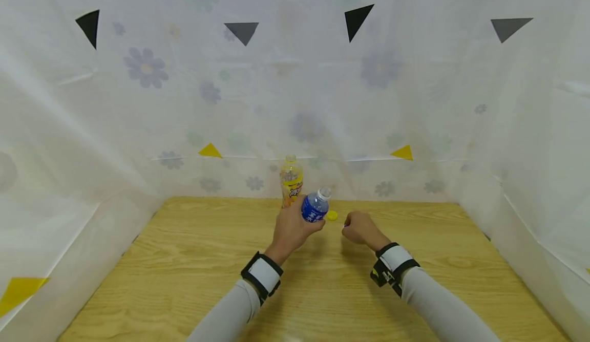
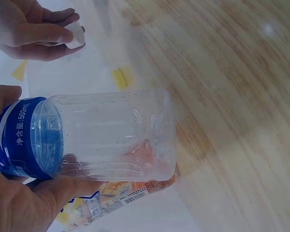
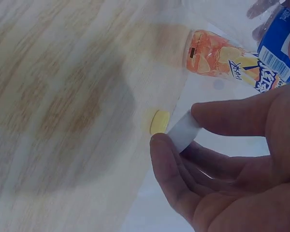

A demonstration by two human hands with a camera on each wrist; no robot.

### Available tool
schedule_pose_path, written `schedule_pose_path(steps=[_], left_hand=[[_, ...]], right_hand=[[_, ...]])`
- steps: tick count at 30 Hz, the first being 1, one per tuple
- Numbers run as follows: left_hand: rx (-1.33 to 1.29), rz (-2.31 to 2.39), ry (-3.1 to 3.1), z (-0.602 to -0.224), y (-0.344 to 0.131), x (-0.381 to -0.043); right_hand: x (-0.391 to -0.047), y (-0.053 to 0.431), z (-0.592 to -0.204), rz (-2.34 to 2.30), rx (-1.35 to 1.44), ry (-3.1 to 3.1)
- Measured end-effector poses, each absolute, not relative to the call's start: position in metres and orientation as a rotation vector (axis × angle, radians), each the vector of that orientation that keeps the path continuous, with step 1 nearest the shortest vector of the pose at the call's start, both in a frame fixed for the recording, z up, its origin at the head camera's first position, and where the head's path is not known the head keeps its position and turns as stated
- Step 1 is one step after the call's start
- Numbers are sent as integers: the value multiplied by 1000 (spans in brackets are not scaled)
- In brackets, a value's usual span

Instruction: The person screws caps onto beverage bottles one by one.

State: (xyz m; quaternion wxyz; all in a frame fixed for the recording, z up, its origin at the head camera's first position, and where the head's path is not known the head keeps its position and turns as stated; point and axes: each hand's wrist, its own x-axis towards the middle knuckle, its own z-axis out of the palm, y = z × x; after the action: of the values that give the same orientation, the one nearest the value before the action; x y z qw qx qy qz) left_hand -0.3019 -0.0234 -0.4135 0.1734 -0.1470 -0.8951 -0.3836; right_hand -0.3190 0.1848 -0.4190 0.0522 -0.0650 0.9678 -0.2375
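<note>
While left hand (image 1: pixel 292 227) grips blue-labelled bottle (image 1: pixel 315 207), right hand (image 1: pixel 362 228), off to its right, pinches white cap (image 3: pixel 184 131). Blue-labelled bottle leans slightly, mouth uncovered, over far part of table (image 1: pixel 184 270). Yellow cap (image 1: pixel 332 215) lies on table, between hands. Juice bottle (image 1: pixel 291 174) (lower part hidden by left hand in head view) stands just behind.

My clear bottle (image 2: pixel 111 133) wears a blue label (image 2: pixel 21 137) lettered in white; near it, my white cap (image 3: pixel 184 131), a yellow cap (image 1: pixel 332 215) and a yellow-and-orange printed bottle (image 1: pixel 291 178); behind it, 2 black triangles (image 1: pixel 357 20) and 2 grey triangles (image 1: pixel 509 27) on flower-patterned whitish sheeting (image 1: pixel 295 93).
</note>
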Motion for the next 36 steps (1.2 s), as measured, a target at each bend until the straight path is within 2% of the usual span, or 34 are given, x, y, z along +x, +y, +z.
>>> schedule_pose_path(steps=[5, 21, 36], left_hand=[[-424, -1091, -2546, -413, -22, -302], [-434, -1061, -2578, -412, -23, -304], [-438, -1081, -2598, -411, -21, -303]], right_hand=[[-317, 187, -409, -847, -248, 3053], [-294, 163, -339, -1409, -568, 3208], [-286, 151, -337, -1341, -715, 3215]])
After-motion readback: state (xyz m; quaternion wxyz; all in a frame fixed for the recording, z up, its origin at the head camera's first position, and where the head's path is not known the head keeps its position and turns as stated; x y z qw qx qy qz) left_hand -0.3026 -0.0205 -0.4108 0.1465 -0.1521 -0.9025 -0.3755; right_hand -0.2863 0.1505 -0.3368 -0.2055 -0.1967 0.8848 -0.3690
